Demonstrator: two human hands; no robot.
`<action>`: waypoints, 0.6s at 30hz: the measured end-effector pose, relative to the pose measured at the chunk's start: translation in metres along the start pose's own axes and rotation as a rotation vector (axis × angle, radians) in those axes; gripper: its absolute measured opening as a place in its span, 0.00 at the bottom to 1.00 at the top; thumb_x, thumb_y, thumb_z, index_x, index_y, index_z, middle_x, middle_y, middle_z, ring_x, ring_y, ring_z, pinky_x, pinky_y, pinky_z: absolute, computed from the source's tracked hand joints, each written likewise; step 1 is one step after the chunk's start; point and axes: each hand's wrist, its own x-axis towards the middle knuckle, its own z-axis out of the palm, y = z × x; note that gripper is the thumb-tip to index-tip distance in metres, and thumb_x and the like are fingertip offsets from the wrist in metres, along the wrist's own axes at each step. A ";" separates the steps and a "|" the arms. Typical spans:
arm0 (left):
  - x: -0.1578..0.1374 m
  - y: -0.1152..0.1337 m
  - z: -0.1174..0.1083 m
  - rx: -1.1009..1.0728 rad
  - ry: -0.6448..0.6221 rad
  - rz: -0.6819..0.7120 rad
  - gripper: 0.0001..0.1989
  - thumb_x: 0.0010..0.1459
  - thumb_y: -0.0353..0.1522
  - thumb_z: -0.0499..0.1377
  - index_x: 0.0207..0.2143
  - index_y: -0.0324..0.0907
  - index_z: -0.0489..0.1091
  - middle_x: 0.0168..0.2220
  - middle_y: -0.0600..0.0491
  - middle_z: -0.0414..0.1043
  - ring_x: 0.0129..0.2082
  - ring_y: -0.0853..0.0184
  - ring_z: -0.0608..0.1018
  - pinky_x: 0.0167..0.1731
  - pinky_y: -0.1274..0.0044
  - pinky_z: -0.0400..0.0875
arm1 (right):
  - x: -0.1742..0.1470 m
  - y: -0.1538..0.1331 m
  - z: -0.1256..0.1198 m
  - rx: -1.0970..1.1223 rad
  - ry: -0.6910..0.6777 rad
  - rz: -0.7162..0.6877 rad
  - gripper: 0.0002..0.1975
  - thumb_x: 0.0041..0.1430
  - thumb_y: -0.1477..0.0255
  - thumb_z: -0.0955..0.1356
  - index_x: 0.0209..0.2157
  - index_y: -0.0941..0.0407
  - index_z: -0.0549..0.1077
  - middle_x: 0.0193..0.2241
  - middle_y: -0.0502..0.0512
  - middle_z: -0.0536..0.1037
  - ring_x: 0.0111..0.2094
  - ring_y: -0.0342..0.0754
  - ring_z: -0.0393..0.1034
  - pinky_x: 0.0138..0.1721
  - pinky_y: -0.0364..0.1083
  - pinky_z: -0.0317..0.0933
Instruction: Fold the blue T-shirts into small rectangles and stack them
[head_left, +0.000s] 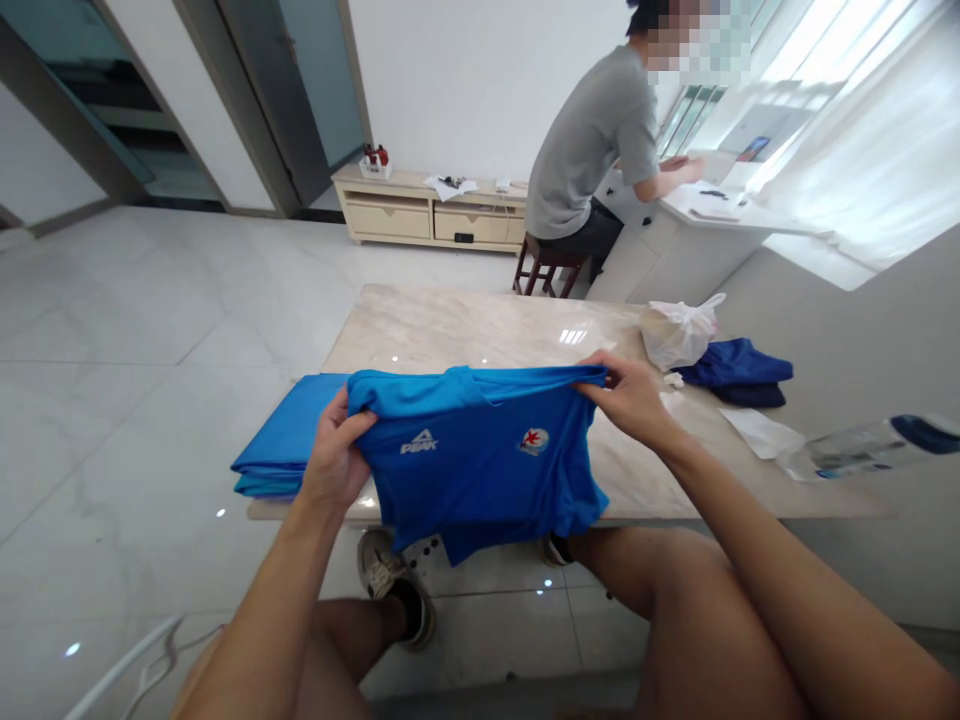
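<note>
A blue T-shirt point(472, 480) with a white PEAK logo and a round red-and-white badge is stretched out in front of me. Its lower part hangs over the front edge of the marble-topped table point(450, 320). My left hand point(337, 450) pinches the shirt's upper left corner, thumb on the front. At the upper right corner, my right hand point(622, 395) grips the fabric between thumb and fingers. Beside my left hand, a stack of folded blue clothes point(289, 430) lies at the table's left end.
On the table's right are a knotted white plastic bag point(679, 335), dark blue folded clothing point(739, 370), a paper sheet point(761, 432) and a clear bottle point(862, 447) with a blue cap. Beyond, a person in grey point(592, 140) sits on a stool point(547, 265) by a low cabinet point(390, 215).
</note>
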 end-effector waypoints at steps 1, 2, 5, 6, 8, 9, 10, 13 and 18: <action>0.001 0.001 -0.005 0.028 -0.013 0.017 0.19 0.43 0.39 0.74 0.38 0.45 0.77 0.31 0.55 0.80 0.38 0.56 0.86 0.41 0.68 0.84 | 0.000 -0.004 0.000 0.017 0.111 -0.036 0.17 0.61 0.56 0.73 0.45 0.54 0.81 0.43 0.60 0.85 0.45 0.61 0.77 0.48 0.54 0.72; 0.002 0.001 -0.008 0.058 -0.035 0.018 0.20 0.43 0.40 0.75 0.38 0.43 0.78 0.31 0.54 0.80 0.38 0.56 0.86 0.40 0.69 0.83 | 0.000 -0.007 0.002 0.014 0.151 -0.053 0.18 0.61 0.57 0.72 0.46 0.54 0.81 0.44 0.61 0.85 0.46 0.61 0.77 0.49 0.55 0.73; 0.003 -0.003 -0.006 0.182 -0.109 -0.034 0.23 0.45 0.44 0.78 0.39 0.41 0.81 0.33 0.52 0.82 0.36 0.59 0.84 0.38 0.71 0.82 | 0.001 -0.009 0.007 -0.082 0.003 -0.004 0.13 0.61 0.64 0.71 0.43 0.54 0.83 0.41 0.60 0.84 0.44 0.60 0.77 0.49 0.54 0.72; 0.004 -0.006 -0.003 0.228 -0.108 -0.025 0.23 0.46 0.45 0.78 0.38 0.41 0.81 0.33 0.52 0.82 0.35 0.60 0.83 0.37 0.73 0.81 | 0.000 -0.009 0.008 -0.116 -0.012 0.013 0.11 0.61 0.66 0.70 0.42 0.54 0.84 0.41 0.60 0.84 0.44 0.59 0.77 0.48 0.53 0.72; 0.007 -0.012 0.003 0.276 -0.032 0.072 0.22 0.48 0.46 0.78 0.36 0.41 0.79 0.32 0.54 0.80 0.34 0.64 0.81 0.37 0.76 0.79 | -0.002 -0.007 0.007 -0.159 0.135 0.004 0.13 0.64 0.69 0.68 0.44 0.52 0.86 0.45 0.61 0.83 0.48 0.60 0.76 0.49 0.53 0.72; 0.010 -0.015 0.006 0.270 0.035 0.144 0.21 0.49 0.46 0.77 0.36 0.42 0.78 0.32 0.55 0.80 0.34 0.66 0.80 0.37 0.77 0.78 | -0.004 -0.006 0.005 -0.176 0.247 -0.012 0.15 0.66 0.68 0.67 0.46 0.51 0.86 0.48 0.61 0.82 0.50 0.60 0.75 0.49 0.53 0.72; 0.012 -0.018 0.007 0.257 0.101 0.210 0.21 0.50 0.46 0.76 0.36 0.42 0.78 0.33 0.56 0.79 0.35 0.66 0.80 0.39 0.78 0.78 | -0.006 -0.004 0.003 -0.191 0.337 -0.025 0.16 0.68 0.68 0.67 0.49 0.51 0.86 0.50 0.62 0.81 0.52 0.61 0.75 0.50 0.53 0.72; 0.022 -0.025 0.011 0.313 0.177 0.269 0.19 0.52 0.45 0.72 0.39 0.43 0.78 0.36 0.54 0.81 0.40 0.64 0.82 0.45 0.75 0.79 | -0.009 0.006 -0.005 -0.239 0.280 0.000 0.16 0.68 0.69 0.67 0.49 0.52 0.87 0.47 0.62 0.81 0.50 0.61 0.75 0.52 0.54 0.71; 0.029 -0.036 0.020 0.481 0.166 0.288 0.15 0.53 0.41 0.68 0.39 0.42 0.81 0.42 0.48 0.85 0.49 0.58 0.84 0.56 0.70 0.77 | -0.009 0.029 -0.017 -0.232 0.326 -0.056 0.15 0.64 0.72 0.67 0.44 0.53 0.88 0.42 0.60 0.82 0.45 0.58 0.77 0.51 0.54 0.71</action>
